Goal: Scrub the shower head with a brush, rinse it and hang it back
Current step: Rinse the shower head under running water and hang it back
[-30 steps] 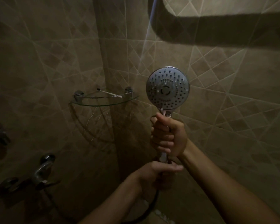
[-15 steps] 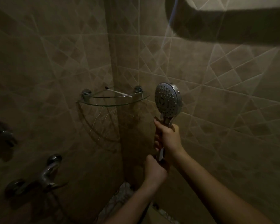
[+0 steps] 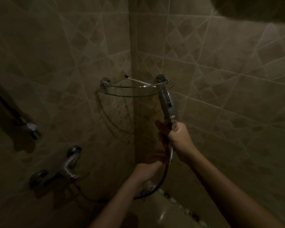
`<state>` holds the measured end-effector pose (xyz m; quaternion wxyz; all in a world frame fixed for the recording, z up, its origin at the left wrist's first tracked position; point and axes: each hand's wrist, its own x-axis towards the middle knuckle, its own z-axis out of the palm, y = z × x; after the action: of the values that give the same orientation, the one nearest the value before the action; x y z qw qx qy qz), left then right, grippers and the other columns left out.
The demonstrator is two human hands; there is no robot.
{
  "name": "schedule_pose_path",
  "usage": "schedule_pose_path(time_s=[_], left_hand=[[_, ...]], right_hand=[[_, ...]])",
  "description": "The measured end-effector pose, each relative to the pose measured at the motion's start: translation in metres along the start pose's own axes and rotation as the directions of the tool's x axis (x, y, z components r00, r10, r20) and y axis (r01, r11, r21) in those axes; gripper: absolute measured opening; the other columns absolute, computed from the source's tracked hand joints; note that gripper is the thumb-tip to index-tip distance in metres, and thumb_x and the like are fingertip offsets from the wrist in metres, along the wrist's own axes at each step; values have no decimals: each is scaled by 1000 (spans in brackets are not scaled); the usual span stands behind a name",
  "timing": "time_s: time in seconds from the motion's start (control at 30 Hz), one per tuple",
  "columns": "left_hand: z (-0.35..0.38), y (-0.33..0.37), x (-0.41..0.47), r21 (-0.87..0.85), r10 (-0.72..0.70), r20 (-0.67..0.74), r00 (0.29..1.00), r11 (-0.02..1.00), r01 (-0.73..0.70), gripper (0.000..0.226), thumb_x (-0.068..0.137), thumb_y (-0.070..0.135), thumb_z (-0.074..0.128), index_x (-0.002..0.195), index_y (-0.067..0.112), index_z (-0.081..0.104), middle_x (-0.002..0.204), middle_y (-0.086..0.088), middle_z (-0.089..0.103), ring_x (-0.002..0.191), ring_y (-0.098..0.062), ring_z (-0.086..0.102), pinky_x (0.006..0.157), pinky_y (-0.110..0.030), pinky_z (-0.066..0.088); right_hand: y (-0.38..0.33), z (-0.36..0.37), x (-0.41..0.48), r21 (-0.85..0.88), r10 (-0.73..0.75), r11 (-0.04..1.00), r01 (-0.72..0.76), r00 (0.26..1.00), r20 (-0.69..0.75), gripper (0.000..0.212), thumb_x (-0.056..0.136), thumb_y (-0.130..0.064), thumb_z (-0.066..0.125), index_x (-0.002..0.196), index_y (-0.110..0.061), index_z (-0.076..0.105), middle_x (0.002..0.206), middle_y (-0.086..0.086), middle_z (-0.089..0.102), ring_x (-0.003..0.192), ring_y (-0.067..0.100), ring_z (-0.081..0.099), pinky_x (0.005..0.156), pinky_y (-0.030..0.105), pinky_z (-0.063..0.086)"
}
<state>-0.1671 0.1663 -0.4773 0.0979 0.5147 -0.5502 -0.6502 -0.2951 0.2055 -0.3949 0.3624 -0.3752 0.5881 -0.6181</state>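
Right hand (image 3: 182,140) holds the shower head (image 3: 166,102) edge-on; left hand (image 3: 148,170) seemingly at its hose (image 3: 161,181).

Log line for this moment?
right hand: grips shower head handle | left hand: at hose | head: edge-on beside glass shelf

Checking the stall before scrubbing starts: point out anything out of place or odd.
One thing: a thin white stick with a dark tip lies across the glass corner shelf, one end poking past its rail. The shower head is off its mount, held in the right hand.

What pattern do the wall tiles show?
Brown wall tiles with pale diagonal diamond lines; head view.
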Motion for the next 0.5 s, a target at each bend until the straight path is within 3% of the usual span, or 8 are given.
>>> schedule_pose_path(time_s=[0.1, 0.17, 0.23, 0.33, 0.5], left_hand=[[-31, -16, 16, -138, 89, -80, 993, 985, -100, 61, 75, 47, 78, 121, 9, 64, 120, -11, 71, 94, -18, 71, 75, -25, 60], [-53, -25, 24, -195, 97, -146, 984, 973, -124, 39, 92, 27, 69, 125, 7, 60, 123, -15, 67, 82, -13, 68, 55, -11, 52], [-77, -37, 26, -201, 93, -219, 971, 970, -138, 10, 98, 12, 61, 107, 13, 64, 113, -13, 67, 79, -12, 63, 48, -5, 44], [-108, -61, 29, -207, 49, -327, 944, 971, -122, 14, 97, 10, 59, 90, 22, 63, 104, -8, 69, 76, -13, 63, 51, -12, 45], [-140, -104, 40, -241, -87, -446, 891, 970, -26, 15, 99, 13, 57, 91, 24, 63, 109, -5, 66, 72, -15, 62, 59, -25, 39]], right_hand=[[21, 9, 15, -61, 68, 996, -70, 997, -48, 33, 97, -24, 64, 66, -15, 58, 56, -2, 55, 50, 13, 50, 51, 30, 40], [39, 16, 25, -87, 110, 989, -119, 989, -94, 35, 96, -21, 65, 63, -18, 55, 54, -2, 52, 50, 16, 47, 55, 34, 37], [54, 26, 30, -124, 143, 980, -155, 985, -100, 33, 96, -18, 64, 65, -18, 53, 58, -1, 54, 54, 15, 50, 57, 34, 40], [79, 38, 36, -201, 162, 963, -177, 983, -90, 35, 97, -17, 62, 65, -18, 50, 64, 2, 55, 62, 18, 52, 59, 35, 42], [128, 46, 47, -217, 229, 953, -213, 972, 52, 22, 99, -27, 62, 79, -17, 63, 72, -1, 62, 68, 15, 58, 63, 33, 47]])
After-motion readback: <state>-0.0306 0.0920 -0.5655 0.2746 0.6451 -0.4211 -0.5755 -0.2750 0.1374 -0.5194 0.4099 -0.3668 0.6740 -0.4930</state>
